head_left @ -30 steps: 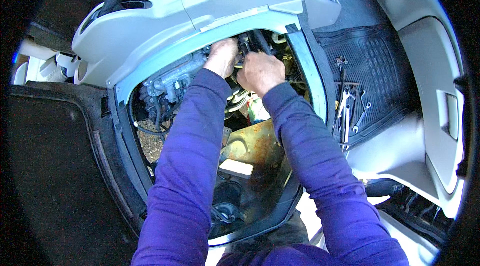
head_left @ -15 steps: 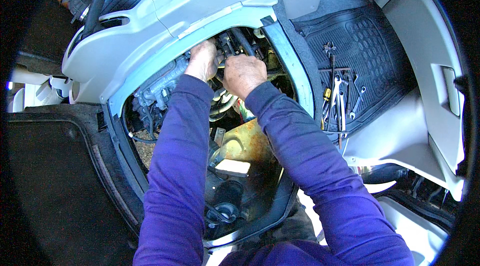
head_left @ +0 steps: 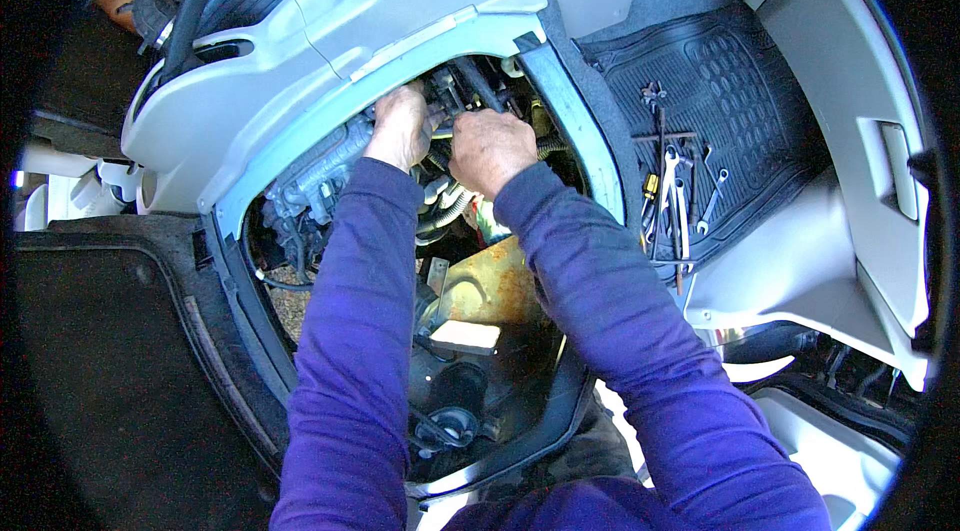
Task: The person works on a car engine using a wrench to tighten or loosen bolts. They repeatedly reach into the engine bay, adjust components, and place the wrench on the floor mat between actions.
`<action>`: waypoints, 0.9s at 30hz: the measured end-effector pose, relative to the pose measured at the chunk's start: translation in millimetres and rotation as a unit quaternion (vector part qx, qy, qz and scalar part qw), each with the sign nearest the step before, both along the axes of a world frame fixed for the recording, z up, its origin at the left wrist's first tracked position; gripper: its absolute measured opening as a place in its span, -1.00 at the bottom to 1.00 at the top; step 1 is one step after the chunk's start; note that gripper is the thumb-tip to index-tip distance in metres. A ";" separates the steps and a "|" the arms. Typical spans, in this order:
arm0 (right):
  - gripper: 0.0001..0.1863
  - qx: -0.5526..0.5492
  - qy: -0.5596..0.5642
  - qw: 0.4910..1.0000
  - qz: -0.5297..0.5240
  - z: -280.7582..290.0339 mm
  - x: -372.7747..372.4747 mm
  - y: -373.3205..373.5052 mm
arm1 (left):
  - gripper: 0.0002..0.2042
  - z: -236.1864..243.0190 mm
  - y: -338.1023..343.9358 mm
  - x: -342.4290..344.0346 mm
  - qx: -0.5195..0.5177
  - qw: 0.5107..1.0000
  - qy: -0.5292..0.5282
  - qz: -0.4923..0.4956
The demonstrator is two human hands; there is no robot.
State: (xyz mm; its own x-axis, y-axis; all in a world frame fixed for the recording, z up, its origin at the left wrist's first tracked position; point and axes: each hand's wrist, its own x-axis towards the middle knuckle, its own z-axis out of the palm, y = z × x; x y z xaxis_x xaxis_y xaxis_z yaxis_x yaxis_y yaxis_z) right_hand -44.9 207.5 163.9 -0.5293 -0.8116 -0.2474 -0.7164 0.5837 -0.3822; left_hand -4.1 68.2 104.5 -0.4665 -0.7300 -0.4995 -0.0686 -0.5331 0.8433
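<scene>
My left hand (head_left: 398,126) reaches under the upper rim of the engine opening (head_left: 588,141), fingers curled in among metal fittings and hoses; what it grips is hidden. Beside it, a little to the right, my right hand (head_left: 492,151) is closed with its knuckles up, on or around something I cannot make out. Dark hoses (head_left: 475,76) run just above them. To the left lies a grey metal engine casting (head_left: 318,171). Below the hands are ribbed conduits (head_left: 445,211) and a rusty, yellowish metal plate (head_left: 490,281).
Several wrenches (head_left: 712,201) and a yellow-handled tool (head_left: 650,191) lie on the black rubber floor mat (head_left: 745,96) at right. A grey trim panel (head_left: 250,101) borders the opening above. A dark carpeted panel (head_left: 100,351) fills the lower left, and a pale door panel (head_left: 870,211) stands far right.
The view has shifted, so the opening sits further left in the picture. Both hands stay among the same engine parts, closed, with slight movement.
</scene>
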 end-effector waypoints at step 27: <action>-0.77 -0.271 0.045 0.961 -0.038 -0.1 2.2 -31.9 | -0.62 -23.5 -18.6 15.8 0.098 0.994 0.056 -0.012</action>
State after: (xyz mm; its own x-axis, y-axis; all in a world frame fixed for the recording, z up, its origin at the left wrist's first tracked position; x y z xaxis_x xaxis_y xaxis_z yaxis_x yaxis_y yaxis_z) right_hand -42.7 175.6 163.8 -0.5919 -0.7660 0.2510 -0.7241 0.3684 -0.5831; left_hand 11.8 49.6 81.0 -0.5434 -0.6111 -0.5756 0.0043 -0.6876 0.7260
